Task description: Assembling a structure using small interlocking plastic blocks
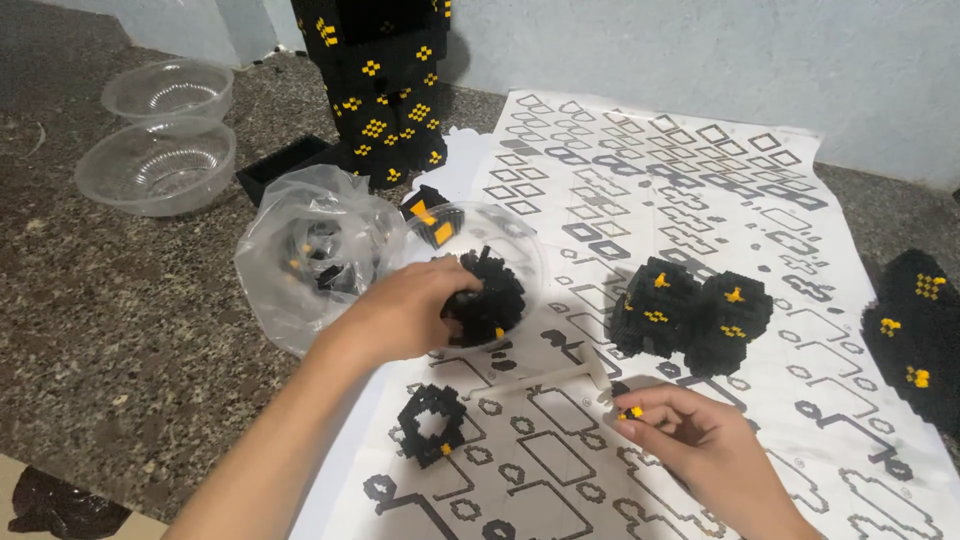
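Head view: your left hand [405, 312] has its grip closed on black building bricks [487, 300] in a clear plastic bowl [520, 245]; your right hand [695, 435] pinches a small black-and-yellow brick [631, 411]

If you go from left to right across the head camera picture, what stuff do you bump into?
Two clear plastic bowls → crumpled clear bag → left hand on a black block clump → black and yellow block cluster on the printed instruction sheet → dark block piece at the right edge.
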